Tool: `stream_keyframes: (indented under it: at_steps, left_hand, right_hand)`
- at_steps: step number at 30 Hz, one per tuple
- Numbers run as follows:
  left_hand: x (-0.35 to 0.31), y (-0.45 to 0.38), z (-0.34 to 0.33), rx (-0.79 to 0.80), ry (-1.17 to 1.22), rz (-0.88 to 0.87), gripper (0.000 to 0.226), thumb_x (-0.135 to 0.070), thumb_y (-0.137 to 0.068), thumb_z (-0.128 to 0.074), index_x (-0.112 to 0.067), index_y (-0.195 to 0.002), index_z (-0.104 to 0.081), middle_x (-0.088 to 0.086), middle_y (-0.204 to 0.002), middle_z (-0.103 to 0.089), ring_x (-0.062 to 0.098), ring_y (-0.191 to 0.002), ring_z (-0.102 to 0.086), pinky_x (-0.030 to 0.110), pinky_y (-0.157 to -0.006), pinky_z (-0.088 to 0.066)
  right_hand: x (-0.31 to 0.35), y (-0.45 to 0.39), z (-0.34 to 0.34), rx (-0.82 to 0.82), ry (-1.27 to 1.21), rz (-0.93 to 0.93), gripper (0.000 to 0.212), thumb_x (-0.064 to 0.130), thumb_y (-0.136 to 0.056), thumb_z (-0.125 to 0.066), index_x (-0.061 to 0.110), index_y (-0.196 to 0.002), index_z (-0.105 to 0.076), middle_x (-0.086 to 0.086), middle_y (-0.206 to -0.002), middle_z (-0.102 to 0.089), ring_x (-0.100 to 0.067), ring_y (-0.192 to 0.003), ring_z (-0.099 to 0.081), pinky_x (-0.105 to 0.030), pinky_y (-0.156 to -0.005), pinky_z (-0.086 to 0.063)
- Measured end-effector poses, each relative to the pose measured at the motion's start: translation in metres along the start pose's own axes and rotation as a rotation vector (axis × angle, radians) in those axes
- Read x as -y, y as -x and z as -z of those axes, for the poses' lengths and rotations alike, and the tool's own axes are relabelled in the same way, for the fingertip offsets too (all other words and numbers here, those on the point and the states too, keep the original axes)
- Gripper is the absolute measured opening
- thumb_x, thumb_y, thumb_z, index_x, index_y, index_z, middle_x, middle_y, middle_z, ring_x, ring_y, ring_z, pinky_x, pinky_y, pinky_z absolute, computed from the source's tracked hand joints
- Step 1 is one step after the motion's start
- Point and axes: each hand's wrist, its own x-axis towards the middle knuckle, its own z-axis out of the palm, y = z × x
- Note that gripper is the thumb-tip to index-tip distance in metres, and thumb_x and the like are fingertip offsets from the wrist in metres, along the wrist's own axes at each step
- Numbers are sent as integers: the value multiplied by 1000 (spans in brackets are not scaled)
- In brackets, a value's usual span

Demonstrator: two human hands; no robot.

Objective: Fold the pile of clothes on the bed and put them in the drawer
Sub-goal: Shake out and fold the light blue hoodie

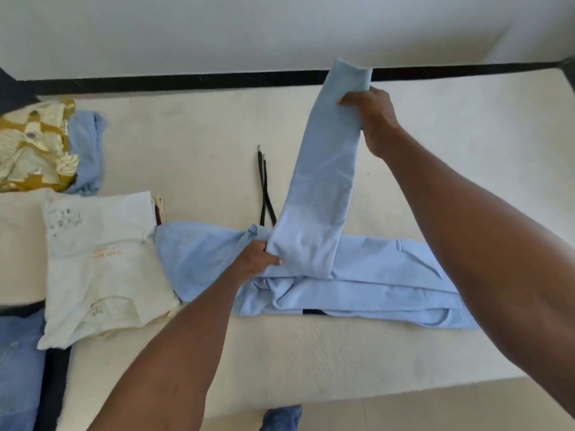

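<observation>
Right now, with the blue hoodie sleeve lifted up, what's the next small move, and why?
Probably lay the sleeve across the hoodie body. The right hand holds its cuff end raised, the left hand pins its base, and the body already lies folded flat on the bed.

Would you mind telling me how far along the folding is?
Done: a folded white garment lies left. In hand: the light-blue hoodie; right hand lifts its sleeve, left hand pins the shoulder. Left: the crumpled pile; no drawer visible.
</observation>
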Motion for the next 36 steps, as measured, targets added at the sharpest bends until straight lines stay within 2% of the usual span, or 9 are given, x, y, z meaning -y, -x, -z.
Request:
stream_keyframes:
  at_steps: [6,9,12,16,22,26,29,32,36]
  left_hand:
    - [0,-25,-5,-378,-36,-31,41,-25,-91,-66,-13,-59,-44,-2,-56,-43,17,-59,-44,30,-58,-32]
    - [7,-23,-14,-408,-322,-8,21,-26,-93,-63,-5,-91,-64,2,-83,-58,22,-85,-56,32,-68,-40]
    - [12,-22,-23,-585,-510,-6,38,-24,-88,-67,-5,-119,-56,14,-115,-59,33,-109,-57,41,-87,-47]
    - [-5,-10,-21,-784,-69,-122,23,-5,-80,-55,-5,-103,-56,13,-107,-59,31,-101,-55,33,-79,-39]
    - [-68,-4,7,-581,329,-240,28,-22,-97,-47,-9,-116,-64,2,-118,-64,15,-106,-55,24,-90,-39]
    - [-80,-19,-19,-158,-192,-367,43,-29,-96,-62,-14,-136,-57,6,-141,-55,21,-130,-50,24,-102,-37]
    - [-49,-26,-49,33,-812,-389,59,-34,-91,-65,-15,-144,-47,8,-148,-46,28,-135,-44,40,-108,-36]
    - [-7,-22,-75,-122,-911,-481,49,-23,-92,-60,-10,-138,-50,14,-138,-50,34,-127,-47,48,-100,-40]
    - [18,-19,-85,-262,-1063,-485,34,-22,-85,-70,-7,-114,-62,14,-107,-61,34,-102,-59,47,-83,-48]
  right_hand:
    - [19,-11,-6,112,200,81,18,2,-67,-64,16,-77,-66,0,-77,-61,-18,-79,-55,-31,-72,-44]
    - [17,-4,-9,162,323,131,16,2,-73,-63,18,-77,-65,1,-77,-59,-15,-81,-52,-31,-74,-44]
    - [20,16,-1,246,371,176,26,-2,-78,-60,22,-79,-71,9,-74,-66,-7,-78,-56,-26,-74,-45]
    - [15,61,31,470,501,171,39,-10,-82,-54,21,-80,-78,2,-94,-70,-16,-85,-60,-27,-72,-47]
    - [-23,109,129,915,627,-241,45,-29,-76,-43,3,-74,-75,3,-116,-72,-6,-115,-62,-18,-84,-52]
    - [-60,132,198,1053,771,-571,27,31,-73,-83,17,-96,-81,-2,-120,-71,-9,-115,-64,-18,-91,-49]
    - [-101,144,228,749,667,-642,28,31,-80,-77,6,-94,-79,-13,-106,-74,-25,-101,-69,-30,-88,-54]
    - [-149,150,234,240,585,-467,25,-5,-76,-75,7,-97,-70,-12,-100,-66,-30,-94,-60,-31,-71,-48]
    - [-207,147,230,-263,343,-581,42,-4,-71,-80,9,-105,-59,-7,-88,-54,-26,-98,-57,-28,-66,-44]
